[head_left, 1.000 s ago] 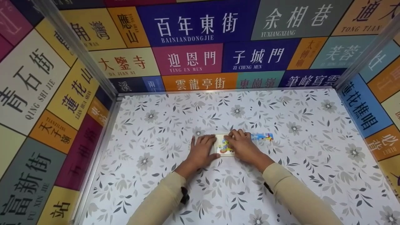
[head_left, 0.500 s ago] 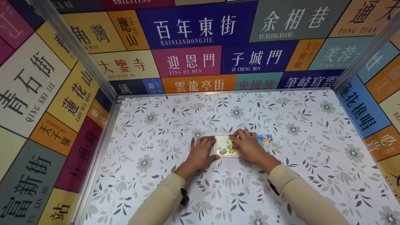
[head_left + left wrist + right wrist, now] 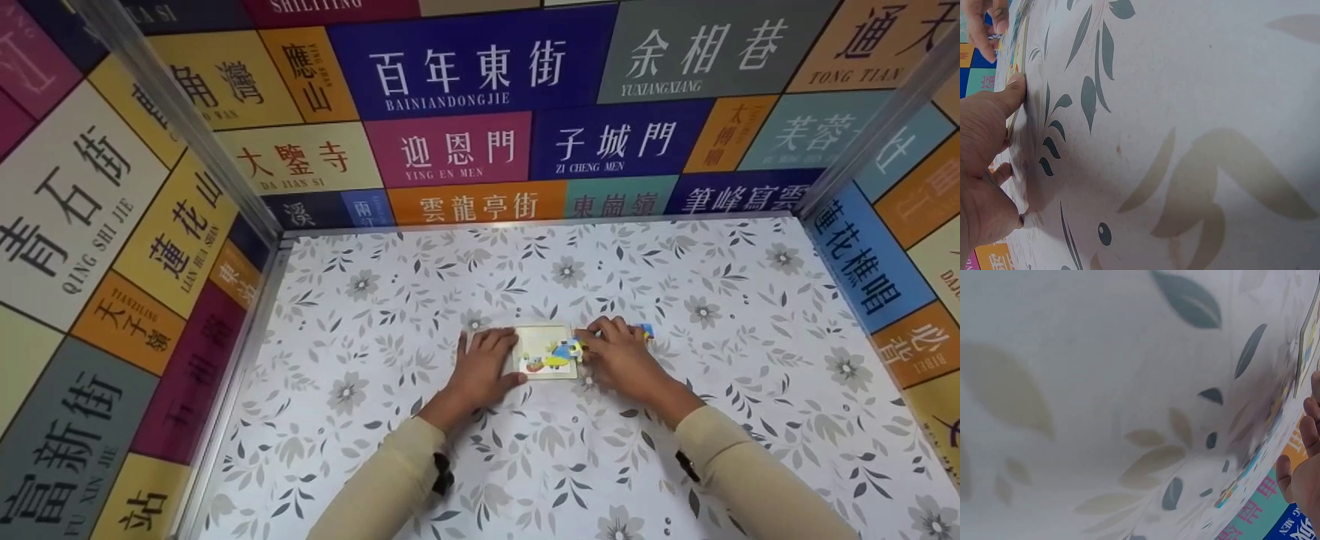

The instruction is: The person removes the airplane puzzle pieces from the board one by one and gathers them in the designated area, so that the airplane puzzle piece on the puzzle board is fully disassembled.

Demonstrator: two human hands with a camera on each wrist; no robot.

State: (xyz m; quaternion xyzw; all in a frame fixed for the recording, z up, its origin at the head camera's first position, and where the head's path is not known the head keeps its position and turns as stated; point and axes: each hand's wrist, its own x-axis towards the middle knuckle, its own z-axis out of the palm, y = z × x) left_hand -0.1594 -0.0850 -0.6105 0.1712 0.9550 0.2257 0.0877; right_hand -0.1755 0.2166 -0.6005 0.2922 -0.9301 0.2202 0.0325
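A small pale wooden puzzle tray (image 3: 537,339) lies flat at the middle of the table in the head view. Colourful fitted pieces (image 3: 553,358) fill part of its lower half. My left hand (image 3: 484,367) holds the tray at its left side, thumb at the near edge and fingertips at the far corner. Above the tray's right edge, my right hand (image 3: 619,360) pinches a blue and yellow puzzle piece (image 3: 576,348), mostly covered by the fingers. The left wrist view shows the left thumb (image 3: 1015,90) against the tray's edge.
Blue loose puzzle pieces (image 3: 647,330) lie beyond the right hand, partly hidden by it. They also show as a strip of coloured pieces (image 3: 1249,467) in the right wrist view. A floral cloth (image 3: 360,450) covers the table; panels with lettering (image 3: 457,146) stand around it.
My right hand has moved right, from over the tray to its right edge, uncovering more fitted pieces and hiding more loose ones. The left hand stays in place.
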